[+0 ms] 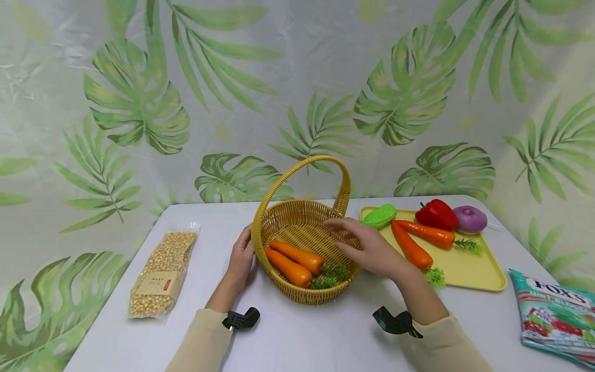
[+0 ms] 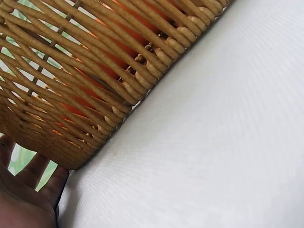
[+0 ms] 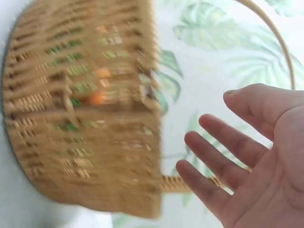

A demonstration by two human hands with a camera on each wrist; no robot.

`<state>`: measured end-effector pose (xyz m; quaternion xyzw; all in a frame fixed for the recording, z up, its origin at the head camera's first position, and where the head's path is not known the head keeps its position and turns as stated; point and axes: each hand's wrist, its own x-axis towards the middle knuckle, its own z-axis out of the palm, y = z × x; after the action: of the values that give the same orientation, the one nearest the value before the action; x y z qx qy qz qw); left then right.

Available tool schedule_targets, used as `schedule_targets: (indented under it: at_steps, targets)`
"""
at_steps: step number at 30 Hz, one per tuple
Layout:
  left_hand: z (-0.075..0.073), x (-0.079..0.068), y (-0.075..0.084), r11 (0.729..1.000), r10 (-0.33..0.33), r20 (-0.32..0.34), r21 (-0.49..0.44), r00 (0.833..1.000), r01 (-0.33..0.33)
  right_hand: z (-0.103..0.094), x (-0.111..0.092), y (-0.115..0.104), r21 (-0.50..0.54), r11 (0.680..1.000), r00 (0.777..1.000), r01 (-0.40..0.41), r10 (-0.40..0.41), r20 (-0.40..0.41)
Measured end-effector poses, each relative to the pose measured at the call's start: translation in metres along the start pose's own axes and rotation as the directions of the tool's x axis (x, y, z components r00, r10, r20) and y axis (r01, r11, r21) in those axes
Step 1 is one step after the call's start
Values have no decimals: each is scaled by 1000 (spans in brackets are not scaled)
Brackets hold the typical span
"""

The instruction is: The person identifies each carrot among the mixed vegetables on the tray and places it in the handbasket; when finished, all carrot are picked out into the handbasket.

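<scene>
A round wicker basket (image 1: 302, 295) with a tall arched handle stands on the table, two orange carrots (image 1: 297, 253) with green tops lying inside. My left hand (image 1: 240, 258) rests against the basket's left outer side; in the left wrist view, the fingers (image 2: 32, 172) reach along the woven wall. Over the basket's right rim hovers my right hand (image 1: 367, 247), thumb and fingers spread apart with nothing between them. The right wrist view shows its extended fingers (image 3: 228, 156) beside the blurred basket wall (image 3: 95, 142).
At the right, a yellow tray (image 1: 469, 271) bears a green vegetable (image 1: 380, 216), a red bell pepper (image 1: 437, 215), two more carrots (image 1: 413, 248) and a purple round vegetable (image 1: 469, 219). A corn kernel bag (image 1: 162, 268) lies left, a FOX'S candy bag (image 1: 555, 315) far right. Behind hangs a leaf-print curtain (image 1: 297, 77).
</scene>
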<state>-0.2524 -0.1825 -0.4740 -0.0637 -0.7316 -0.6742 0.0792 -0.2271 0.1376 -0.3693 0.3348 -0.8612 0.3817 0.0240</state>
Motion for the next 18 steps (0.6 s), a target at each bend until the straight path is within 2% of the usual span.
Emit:
schedule_targets:
  at_steps: [4, 8, 18]
  targets:
    - [0, 0, 0, 1000, -8, -6, 2, 1000, 8, -16, -7, 6, -1, 1000, 1000, 0, 0, -32]
    - [-1, 0, -1, 1000, -10, -9, 4, 1000, 10, -27, -11, 14, -11, 999, 998, -34, 34, -54]
    - [0, 1, -3, 1000, -13, -5, -2, 1000, 13, -48, -27, 29, 9, 990, 990, -139, 139, -28]
